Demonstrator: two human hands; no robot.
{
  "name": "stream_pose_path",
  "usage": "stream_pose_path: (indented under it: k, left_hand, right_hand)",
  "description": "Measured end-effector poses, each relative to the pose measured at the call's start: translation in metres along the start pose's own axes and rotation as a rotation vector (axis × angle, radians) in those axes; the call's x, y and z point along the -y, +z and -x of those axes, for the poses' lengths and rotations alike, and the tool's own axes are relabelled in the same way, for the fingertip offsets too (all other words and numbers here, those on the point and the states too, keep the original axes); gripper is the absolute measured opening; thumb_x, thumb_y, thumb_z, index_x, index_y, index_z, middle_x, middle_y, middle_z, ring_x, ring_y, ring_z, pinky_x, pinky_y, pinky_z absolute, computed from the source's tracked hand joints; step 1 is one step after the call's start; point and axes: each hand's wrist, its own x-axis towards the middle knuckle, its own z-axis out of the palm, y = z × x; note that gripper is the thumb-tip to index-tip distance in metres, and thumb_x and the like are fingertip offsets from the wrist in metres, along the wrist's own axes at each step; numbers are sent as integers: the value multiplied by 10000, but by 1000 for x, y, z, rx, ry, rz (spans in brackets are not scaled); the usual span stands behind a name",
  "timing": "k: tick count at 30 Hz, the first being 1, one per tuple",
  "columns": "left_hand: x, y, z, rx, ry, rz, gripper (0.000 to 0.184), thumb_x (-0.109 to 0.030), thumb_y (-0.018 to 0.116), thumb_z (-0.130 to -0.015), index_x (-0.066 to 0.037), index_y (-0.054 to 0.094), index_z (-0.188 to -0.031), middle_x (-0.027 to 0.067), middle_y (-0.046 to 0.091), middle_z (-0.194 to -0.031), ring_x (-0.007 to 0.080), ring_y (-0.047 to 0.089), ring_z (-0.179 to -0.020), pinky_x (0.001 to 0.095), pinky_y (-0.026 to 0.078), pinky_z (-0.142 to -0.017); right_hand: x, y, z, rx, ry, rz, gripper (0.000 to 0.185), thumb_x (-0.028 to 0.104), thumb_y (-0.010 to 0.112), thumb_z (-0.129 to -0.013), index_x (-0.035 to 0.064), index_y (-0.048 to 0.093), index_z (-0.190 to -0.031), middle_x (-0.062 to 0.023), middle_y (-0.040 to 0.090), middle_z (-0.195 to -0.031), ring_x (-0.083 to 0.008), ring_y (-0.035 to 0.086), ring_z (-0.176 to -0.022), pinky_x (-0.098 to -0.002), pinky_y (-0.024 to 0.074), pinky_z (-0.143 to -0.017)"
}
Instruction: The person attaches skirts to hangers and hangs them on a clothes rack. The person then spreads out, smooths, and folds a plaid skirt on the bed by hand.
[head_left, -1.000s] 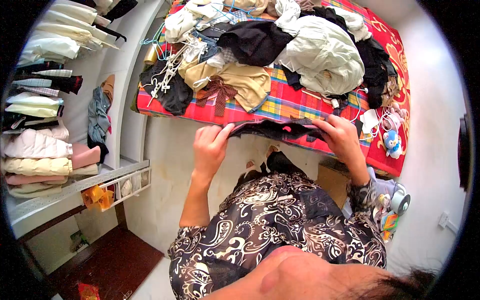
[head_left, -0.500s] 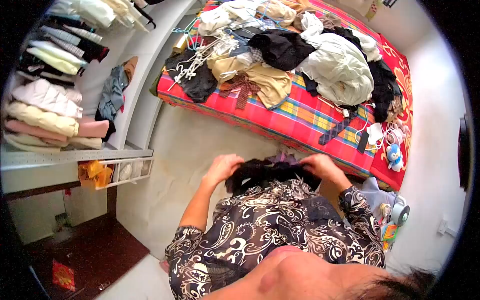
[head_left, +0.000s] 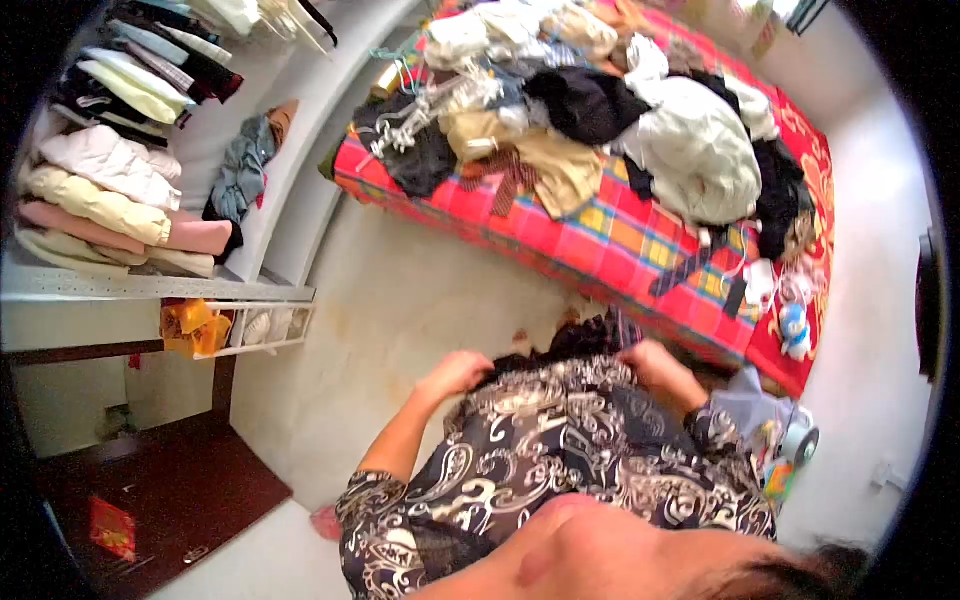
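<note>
At waist height, my left hand (head_left: 457,373) has its fingers closed on one side of a bunched black garment (head_left: 572,340). The garment looks lacy or ruffled, and its exact kind cannot be made out. My right hand (head_left: 650,366) grips the other side, near a dark checked piece of cloth (head_left: 622,326) beside the bed. Part of the garment is hidden behind my patterned black-and-white top (head_left: 570,430).
Ahead is a bed (head_left: 640,255) with a red plaid cover, heaped with clothes (head_left: 690,150) and white hangers (head_left: 440,115). Left stand shelves of folded clothes (head_left: 110,205) and a white rack (head_left: 270,328). Bags and a small fan (head_left: 800,440) sit at right.
Both hands have lowered toward my body with the black garment, which now hangs lower and closer to my waist. The whole view has shifted slightly.
</note>
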Motion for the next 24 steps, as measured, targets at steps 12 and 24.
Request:
stream_pose_path:
  k: [12,24]
  left_hand:
    - [-10,18,-68,50,129,15,365,-38,539,-835,-40,588,-1197,182,612,-1234,369,567,-1181,456,474,-963]
    - [-53,-77,-131,-198,140,-89,240,-185,634,-919,-120,572,-1142,159,694,-1030,388,653,-962,482,537,-795]
  right_hand:
    - [51,-77,4,-91,-16,-2,242,155,697,-785,41,738,-994,-165,713,-962,-355,671,-933,-455,532,-809]
    - [-17,-74,18,-325,111,-290,265,143,713,-802,38,672,-1043,-232,678,-927,-419,652,-915,-482,525,-778]
